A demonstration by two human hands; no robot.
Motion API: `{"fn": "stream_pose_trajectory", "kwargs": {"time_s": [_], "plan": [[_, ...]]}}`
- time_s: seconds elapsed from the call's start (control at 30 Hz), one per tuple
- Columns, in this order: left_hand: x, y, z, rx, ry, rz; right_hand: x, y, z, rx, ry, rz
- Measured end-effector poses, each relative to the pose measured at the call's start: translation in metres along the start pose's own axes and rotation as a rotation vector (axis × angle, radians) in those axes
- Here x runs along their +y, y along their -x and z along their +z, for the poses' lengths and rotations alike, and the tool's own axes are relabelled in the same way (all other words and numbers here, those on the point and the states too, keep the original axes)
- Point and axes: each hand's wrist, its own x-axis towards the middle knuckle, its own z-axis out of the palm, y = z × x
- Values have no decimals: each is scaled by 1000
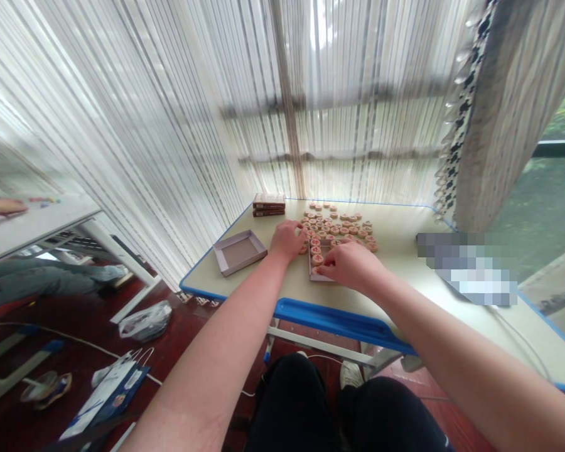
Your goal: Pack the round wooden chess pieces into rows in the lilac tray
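Observation:
Many round wooden xiangqi pieces (335, 230) with red or dark characters lie spread over the table. Among them, nearer me, sits a shallow open cardboard box (327, 276) with a row of pieces along its left side. My right hand (353, 263) is over this box, thumb and fingers pinching a piece (316, 270) at its near left corner. At the left edge of the pieces is my left hand (288, 240), its fingers curled in; what its fingertips hold, if anything, is hidden. An open box lid or tray (240, 252) lies left of my left hand.
Two small boxes (269, 204) are stacked at the table's far left. A blurred object (468, 270) with a cable lies on the right. The blue front tray (334, 321) edges the table. Another person's hand (4, 207) rests on a table at left; bags (145, 320) lie below.

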Motion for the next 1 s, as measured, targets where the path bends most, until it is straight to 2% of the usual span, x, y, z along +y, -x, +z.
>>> {"fn": "stream_pose_trajectory", "kwargs": {"time_s": [0.53, 0.83, 1.0], "plan": [[0, 1, 0, -18, -9, -21, 1, -1, -1, -56, -7, -12], [1, 1, -2, -17, -34, 12, 1, -1, 0, -29, -29, 29], [1, 1, -1, -21, -26, -19, 1, -3, 1, -37, -51, 37]]}}
